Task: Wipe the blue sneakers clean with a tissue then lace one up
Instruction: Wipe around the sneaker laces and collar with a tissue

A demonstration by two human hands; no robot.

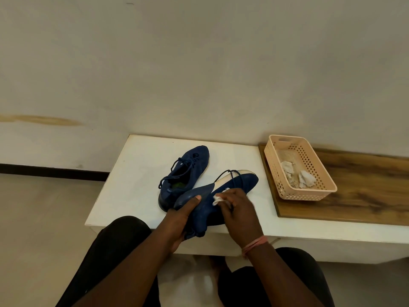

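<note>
1. We are in the wiping step. Our left hand (183, 212) holds the dark blue cloth sneaker with the white sole (221, 196), with the fingers curled round its heel end and the thumb lying flat on top.
2. This held sneaker is tipped on its side at the near edge of the white flat worktop (137, 173), so its white sole faces away from us.
3. Our right hand (239, 213) pinches a small crumpled white tissue (218, 197) and presses it on the blue side of the held sneaker, close to the sole.
4. The second dark blue cloth sneaker with loose blue laces (188, 171) sits upright just behind the held sneaker, touching it or nearly so. We cannot tell if it is clean yet.
5. To the right of the held sneaker, on a brown wooden board (365, 196), stands a peach plastic basket with little holes (309, 191). Two crumpled, dirty-looking tissues (298, 176) lie inside it.
6. Next, we think we should keep rubbing along the side and sole while the left hand holds the sneaker firm. Then the tissue can go in the basket.
7. Lacing comes later. It will need both hands free and the thin laces picked up by their ends.
</note>
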